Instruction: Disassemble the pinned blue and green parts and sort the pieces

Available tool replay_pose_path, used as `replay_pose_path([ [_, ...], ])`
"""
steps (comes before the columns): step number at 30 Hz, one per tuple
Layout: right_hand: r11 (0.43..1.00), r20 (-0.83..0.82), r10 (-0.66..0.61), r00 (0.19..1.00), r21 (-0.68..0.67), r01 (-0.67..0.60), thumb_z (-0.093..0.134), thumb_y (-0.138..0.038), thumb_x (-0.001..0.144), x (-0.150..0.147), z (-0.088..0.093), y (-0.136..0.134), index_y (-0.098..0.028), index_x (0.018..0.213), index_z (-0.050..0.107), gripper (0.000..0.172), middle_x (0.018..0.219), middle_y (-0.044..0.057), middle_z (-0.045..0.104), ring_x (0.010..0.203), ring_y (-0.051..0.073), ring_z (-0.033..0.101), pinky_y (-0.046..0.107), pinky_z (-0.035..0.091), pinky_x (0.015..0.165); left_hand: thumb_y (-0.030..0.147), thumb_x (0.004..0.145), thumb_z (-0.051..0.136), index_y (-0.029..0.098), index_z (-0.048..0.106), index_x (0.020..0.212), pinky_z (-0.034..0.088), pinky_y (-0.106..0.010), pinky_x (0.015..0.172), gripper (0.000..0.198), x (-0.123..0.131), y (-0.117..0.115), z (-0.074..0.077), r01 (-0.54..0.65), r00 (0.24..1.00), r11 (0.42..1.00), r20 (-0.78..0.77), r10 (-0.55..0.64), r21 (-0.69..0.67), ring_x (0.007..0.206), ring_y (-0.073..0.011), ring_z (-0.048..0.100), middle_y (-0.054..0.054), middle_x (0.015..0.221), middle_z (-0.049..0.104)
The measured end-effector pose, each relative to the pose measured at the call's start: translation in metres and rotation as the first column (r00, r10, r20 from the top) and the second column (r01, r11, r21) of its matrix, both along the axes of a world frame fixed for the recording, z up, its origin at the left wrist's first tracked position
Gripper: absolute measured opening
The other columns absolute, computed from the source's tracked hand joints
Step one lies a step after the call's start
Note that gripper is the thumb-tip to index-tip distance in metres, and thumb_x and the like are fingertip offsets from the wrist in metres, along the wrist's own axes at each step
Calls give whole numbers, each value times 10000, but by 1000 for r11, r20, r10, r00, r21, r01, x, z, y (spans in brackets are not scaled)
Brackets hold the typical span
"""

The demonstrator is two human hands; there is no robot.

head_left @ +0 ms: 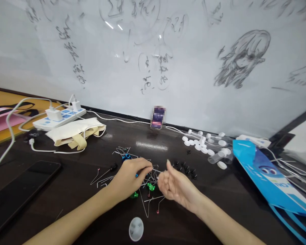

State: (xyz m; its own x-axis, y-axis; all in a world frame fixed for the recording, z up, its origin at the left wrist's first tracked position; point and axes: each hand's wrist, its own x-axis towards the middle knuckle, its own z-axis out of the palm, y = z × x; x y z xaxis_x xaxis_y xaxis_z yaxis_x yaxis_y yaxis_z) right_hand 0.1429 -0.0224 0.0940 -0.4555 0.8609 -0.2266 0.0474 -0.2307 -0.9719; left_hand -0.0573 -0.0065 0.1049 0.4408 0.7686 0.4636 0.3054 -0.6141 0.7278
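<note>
Over a loose pile of bent metal wires [147, 207], my left hand [129, 178] is closed in a pinch. A thin straight metal wire [158, 170] runs from its fingertips toward my right hand [177, 190]. That hand has its fingers curled in and its thumb raised; what lies inside the curl is hidden. Green clips [151, 186] and a blue clip [126, 157] sit among the wires, some of which end in small pink beads [157, 211]. Beyond my right hand lie several small black pieces [186, 168].
A small translucent cup [136, 229] stands near the front. White caps [198, 147] and clear tubes [216, 156] lie back right, beside a blue bag [265, 173]. At left are a large black phone [22, 194], a cream pouch [71, 132] and a power strip [63, 117]. A whiteboard [104, 68] rises behind.
</note>
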Motion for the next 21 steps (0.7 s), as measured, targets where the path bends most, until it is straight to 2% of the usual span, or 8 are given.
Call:
replay_pose_path([
  [2, 998, -33, 36, 999, -40, -37, 357, -541, 932, 0, 2, -1, -135, 717, 591, 516, 506, -37, 414, 384, 46, 259, 184, 200, 383, 188, 908, 422, 160, 643, 876, 455, -300, 786, 225, 0, -3, 0, 46, 998, 984, -61, -36, 172, 830, -173, 607, -68, 886, 673],
  [4, 975, 86, -11, 996, 220, -8, 431, -443, 937, 1, 4, -3, -149, 760, 616, 390, 563, -20, 444, 449, 70, 338, 195, 261, 423, 195, 908, 417, 160, 642, 862, 457, -306, 781, 232, 0, -3, 0, 55, 996, 989, -75, -45, 138, 819, -176, 608, -69, 870, 670],
  [7, 682, 332, -214, 919, 724, -103, 425, -350, 952, 4, 6, -7, -192, 933, 674, 295, 772, 56, 556, 694, 160, 503, 282, 412, 613, 265, 874, 485, 147, 629, 748, 490, -285, 679, 224, 1, 3, -1, 99, 995, 955, 44, -90, -280, 670, -157, 616, -40, 710, 648],
  [10, 495, 374, -307, 875, 848, -189, 496, -357, 919, 6, 4, -9, -227, 1187, 603, 316, 960, 94, 586, 859, 215, 526, 365, 421, 788, 323, 817, 557, 126, 615, 689, 511, -278, 618, 242, 2, 9, -3, 273, 957, 756, 246, -151, -595, 599, -144, 609, -42, 698, 647],
  [13, 676, 248, -279, 928, 737, 6, 434, -518, 911, 2, 0, -7, -173, 1182, 585, 465, 954, 113, 589, 815, 202, 551, 341, 450, 730, 325, 820, 557, 129, 617, 699, 495, -269, 623, 238, 1, 9, -2, 210, 971, 806, 214, -106, -553, 600, -141, 597, -28, 671, 632],
  [16, 963, 111, -76, 991, 265, 44, 183, -581, 944, -2, -2, -4, -131, 863, 631, 640, 659, 56, 556, 512, 118, 468, 239, 363, 463, 261, 862, 510, 155, 633, 743, 454, -260, 685, 201, 1, 4, 0, 28, 999, 972, 23, -23, -233, 692, -148, 596, -22, 718, 646],
  [18, 996, 71, 15, 997, 85, -21, 261, -548, 951, -3, -1, -4, -137, 772, 603, 565, 567, 7, 496, 433, 80, 369, 208, 275, 413, 224, 882, 482, 171, 646, 789, 432, -260, 744, 196, 2, 0, 1, 5, 999, 998, -40, -7, -56, 774, -149, 597, -24, 815, 667],
  [21, 926, 227, -78, 971, 377, -13, 454, -409, 935, 2, -1, -3, -152, 759, 617, 352, 607, 9, 526, 499, 94, 422, 223, 332, 483, 232, 885, 488, 173, 646, 770, 426, -246, 704, 204, 2, 1, 1, -3, 998, 997, -69, -2, -72, 725, -135, 586, -8, 771, 655],
])
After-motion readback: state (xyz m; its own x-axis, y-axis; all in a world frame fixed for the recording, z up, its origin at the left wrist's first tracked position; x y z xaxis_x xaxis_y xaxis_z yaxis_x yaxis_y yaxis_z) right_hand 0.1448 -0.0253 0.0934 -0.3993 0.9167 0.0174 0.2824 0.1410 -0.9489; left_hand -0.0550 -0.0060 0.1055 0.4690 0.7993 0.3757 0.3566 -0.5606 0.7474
